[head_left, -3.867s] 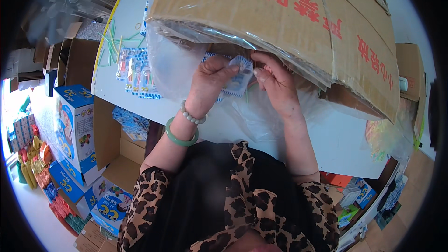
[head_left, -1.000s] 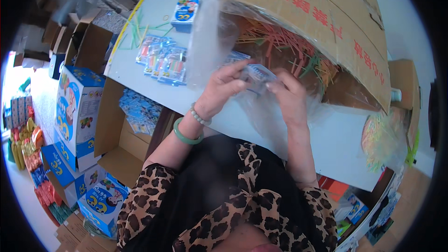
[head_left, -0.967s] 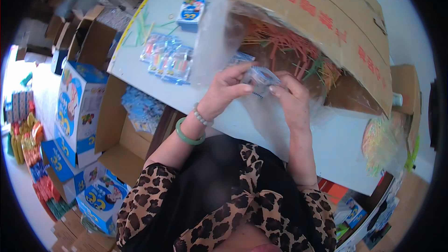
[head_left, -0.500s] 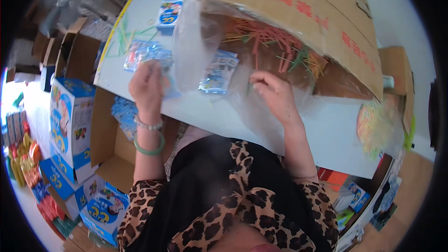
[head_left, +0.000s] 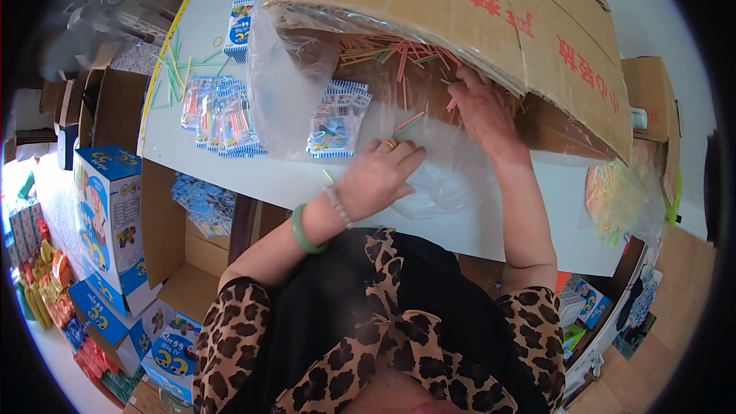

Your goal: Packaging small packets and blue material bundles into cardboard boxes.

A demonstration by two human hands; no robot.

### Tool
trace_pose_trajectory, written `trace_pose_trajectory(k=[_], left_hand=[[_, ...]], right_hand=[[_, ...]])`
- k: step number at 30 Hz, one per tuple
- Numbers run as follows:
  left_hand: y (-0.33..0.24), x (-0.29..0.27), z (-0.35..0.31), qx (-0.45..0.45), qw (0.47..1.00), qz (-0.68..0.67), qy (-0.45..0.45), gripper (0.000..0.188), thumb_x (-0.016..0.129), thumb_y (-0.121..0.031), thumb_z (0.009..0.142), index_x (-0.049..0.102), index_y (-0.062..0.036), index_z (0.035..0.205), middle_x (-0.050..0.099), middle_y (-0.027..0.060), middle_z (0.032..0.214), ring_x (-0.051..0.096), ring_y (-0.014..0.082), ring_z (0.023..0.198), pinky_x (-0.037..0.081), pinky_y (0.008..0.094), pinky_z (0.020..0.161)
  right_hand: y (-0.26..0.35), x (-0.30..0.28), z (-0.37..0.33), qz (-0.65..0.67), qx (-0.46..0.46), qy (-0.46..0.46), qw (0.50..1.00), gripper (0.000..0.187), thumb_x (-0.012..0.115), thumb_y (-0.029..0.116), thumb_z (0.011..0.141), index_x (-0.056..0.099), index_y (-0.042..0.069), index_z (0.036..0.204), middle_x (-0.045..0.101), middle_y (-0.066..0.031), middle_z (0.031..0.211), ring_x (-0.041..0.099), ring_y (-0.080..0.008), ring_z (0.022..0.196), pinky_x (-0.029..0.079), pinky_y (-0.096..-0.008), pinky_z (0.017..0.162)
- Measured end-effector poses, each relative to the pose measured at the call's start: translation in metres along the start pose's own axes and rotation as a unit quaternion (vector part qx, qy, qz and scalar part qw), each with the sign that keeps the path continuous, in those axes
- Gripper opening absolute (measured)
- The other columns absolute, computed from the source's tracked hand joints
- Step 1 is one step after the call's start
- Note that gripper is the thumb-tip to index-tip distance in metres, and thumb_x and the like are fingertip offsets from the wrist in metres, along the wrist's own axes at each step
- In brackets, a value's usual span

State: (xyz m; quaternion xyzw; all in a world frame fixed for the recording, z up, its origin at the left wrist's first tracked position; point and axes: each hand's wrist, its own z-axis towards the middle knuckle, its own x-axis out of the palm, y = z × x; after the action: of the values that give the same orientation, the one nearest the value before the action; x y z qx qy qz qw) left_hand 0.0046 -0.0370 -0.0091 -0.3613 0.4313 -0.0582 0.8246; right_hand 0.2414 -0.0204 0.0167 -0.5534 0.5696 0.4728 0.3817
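My left hand is closed, palm down, over the near edge of the clear plastic liner. Thin coloured sticks poke out past its fingertips, and a yellow-green end shows by the wrist. Inside the mouth of a tipped cardboard box, my right hand has its fingers bent around a few pink and green sticks; the fingertips are partly hidden. More loose sticks lie in the box. A blue-and-white packet rests on the liner, left of the box mouth.
Several filled packets overlap at the table's left, near a small blue box and stray green sticks. An open carton of packets stands below the left edge. A bag of sticks sits at the right.
My left hand has moved right, from the packets to in front of the box mouth. My right hand has reached forward into the box. The packets at the left are now uncovered.
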Motion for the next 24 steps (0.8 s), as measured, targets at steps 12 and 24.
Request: trace_pose_trajectory(k=[12, 24], left_hand=[[0.011, 0.021, 0.002, -0.064, 0.992, 0.083, 0.074, 0.009, 0.062, -0.012, 0.068, 0.054, -0.0089, 0.066, 0.056, 0.0038, 0.069, 0.058, 0.0232, 0.073, 0.042, 0.0372, 0.070], [0.012, 0.021, 0.008, -0.100, 0.991, 0.026, 0.083, 0.008, 0.056, -0.014, 0.070, 0.055, -0.0108, 0.063, 0.057, 0.0043, 0.067, 0.058, 0.0237, 0.074, 0.039, 0.0379, 0.072]], right_hand=[[0.025, 0.028, 0.087, 0.008, 0.019, -0.180, 0.984, 0.034, 0.046, 0.024, 0.091, 0.054, 0.002, 0.116, 0.057, -0.0177, 0.115, 0.052, -0.0334, 0.107, 0.040, -0.0414, 0.092], [0.028, 0.036, 0.123, -0.024, -0.015, -0.350, 0.936, 0.041, 0.041, 0.032, 0.090, 0.053, 0.008, 0.122, 0.051, -0.0172, 0.126, 0.044, -0.0356, 0.119, 0.032, -0.0446, 0.102]])
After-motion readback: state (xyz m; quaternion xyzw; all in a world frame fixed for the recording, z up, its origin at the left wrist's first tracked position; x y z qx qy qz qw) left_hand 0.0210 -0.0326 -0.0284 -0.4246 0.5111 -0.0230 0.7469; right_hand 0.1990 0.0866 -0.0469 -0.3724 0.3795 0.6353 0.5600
